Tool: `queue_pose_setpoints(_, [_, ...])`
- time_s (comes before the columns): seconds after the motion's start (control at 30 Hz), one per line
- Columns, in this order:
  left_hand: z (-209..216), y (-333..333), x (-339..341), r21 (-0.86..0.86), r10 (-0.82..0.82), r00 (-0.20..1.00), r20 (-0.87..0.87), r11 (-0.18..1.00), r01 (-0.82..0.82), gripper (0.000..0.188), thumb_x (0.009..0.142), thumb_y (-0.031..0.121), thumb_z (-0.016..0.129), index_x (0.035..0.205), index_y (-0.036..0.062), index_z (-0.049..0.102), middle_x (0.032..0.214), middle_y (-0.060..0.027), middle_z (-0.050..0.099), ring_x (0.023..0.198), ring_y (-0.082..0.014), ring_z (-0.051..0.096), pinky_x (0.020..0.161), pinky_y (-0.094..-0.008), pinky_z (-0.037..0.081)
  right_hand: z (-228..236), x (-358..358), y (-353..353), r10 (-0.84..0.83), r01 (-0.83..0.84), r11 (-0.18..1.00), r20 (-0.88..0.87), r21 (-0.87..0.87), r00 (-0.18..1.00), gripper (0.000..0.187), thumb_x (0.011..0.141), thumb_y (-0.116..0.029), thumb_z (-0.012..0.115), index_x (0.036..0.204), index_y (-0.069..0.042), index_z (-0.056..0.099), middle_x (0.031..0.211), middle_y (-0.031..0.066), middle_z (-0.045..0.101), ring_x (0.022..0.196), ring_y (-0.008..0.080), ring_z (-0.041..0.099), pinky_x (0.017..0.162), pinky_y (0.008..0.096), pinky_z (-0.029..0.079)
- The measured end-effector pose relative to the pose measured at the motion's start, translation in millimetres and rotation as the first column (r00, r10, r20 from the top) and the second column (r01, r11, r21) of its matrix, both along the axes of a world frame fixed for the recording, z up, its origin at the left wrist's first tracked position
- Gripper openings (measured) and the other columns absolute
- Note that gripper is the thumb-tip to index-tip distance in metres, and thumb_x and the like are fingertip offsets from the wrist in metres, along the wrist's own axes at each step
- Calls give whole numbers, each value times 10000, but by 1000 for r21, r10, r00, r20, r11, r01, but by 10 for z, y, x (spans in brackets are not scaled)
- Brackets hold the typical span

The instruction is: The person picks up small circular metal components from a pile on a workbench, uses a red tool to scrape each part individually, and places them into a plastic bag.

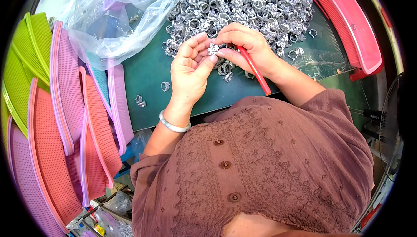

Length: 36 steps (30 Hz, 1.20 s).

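Between the fingertips of my left hand (pixel 190 72) is a silver ring (pixel 213 49) with a wide, studded top. Thumb and fingers of my right hand (pixel 252 41) close in on the ring's right side, touching it or very near. A slim red rod (pixel 255 72) with an orange end lies in the grip of that same hand, slanting down toward my body; its upper tip is hidden by the fingers. Just beyond both hands rises a large heap of similar silver rings (pixel 239 4). A few rings lie under and beside my right hand.
Loose rings (pixel 165 86) lie on the green tabletop (pixel 150 78) left of my hands. A clear plastic bag (pixel 119 33) spreads at the upper left. Nested purple, coral and green perforated baskets (pixel 52 150) crowd the left side. A pink basket (pixel 352 28) stands at the right edge.
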<state>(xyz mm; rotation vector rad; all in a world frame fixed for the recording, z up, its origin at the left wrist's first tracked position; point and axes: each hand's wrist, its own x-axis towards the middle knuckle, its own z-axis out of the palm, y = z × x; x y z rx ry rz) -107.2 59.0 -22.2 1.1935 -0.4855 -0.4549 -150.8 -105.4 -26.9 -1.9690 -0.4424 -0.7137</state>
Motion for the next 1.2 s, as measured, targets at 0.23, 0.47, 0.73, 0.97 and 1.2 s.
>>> queue_pose_setpoints(0.23, [-6, 1, -5, 1, 5, 999, 34, 1000, -5, 475, 763, -91, 586, 1204, -28, 419, 1088, -127, 544, 950, -146, 543, 823, -243, 459, 2, -4, 4, -3, 3, 1000, -10, 11, 1000, 215, 690, -36, 673, 900, -47, 628, 827, 83, 569, 742, 220, 581, 629, 283, 469])
queue_pose_setpoints(0.47, [-17, 2, 0, 1, 7, 998, 61, 1000, -7, 483, 761, -98, 582, 1208, -28, 415, 1085, -125, 543, 955, -149, 542, 824, -244, 459, 20, -9, 8, -4, 5, 1000, -6, 9, 1000, 210, 691, -32, 668, 896, -45, 629, 820, 81, 568, 742, 219, 581, 631, 283, 468])
queue_pose_setpoints(0.73, [-23, 1, 5, 36, 8, 993, 117, 999, -13, 476, 777, -99, 548, 1221, -5, 404, 1101, -118, 528, 961, -144, 530, 809, -242, 454, 21, -16, 5, -7, 7, 1000, -7, -3, 1000, 216, 692, -32, 662, 904, -47, 625, 828, 81, 570, 751, 222, 582, 635, 283, 469])
queue_pose_setpoints(0.97, [-20, -1, 3, 34, 11, 993, 118, 999, -15, 474, 778, -99, 548, 1220, -3, 405, 1104, -118, 527, 964, -146, 529, 814, -243, 453, 10, -9, 5, -7, 7, 1000, 7, 0, 1000, 225, 689, -29, 662, 909, -52, 624, 826, 81, 567, 745, 224, 578, 630, 285, 467])
queue_pose_setpoints(1.2, [-17, -1, 4, 41, 12, 994, 110, 999, -16, 471, 778, -99, 546, 1218, -7, 404, 1101, -121, 530, 971, -148, 529, 815, -244, 454, 4, -5, 5, -12, 12, 1000, 6, -9, 1000, 222, 689, -37, 664, 907, -51, 623, 825, 83, 566, 743, 229, 577, 630, 292, 467])
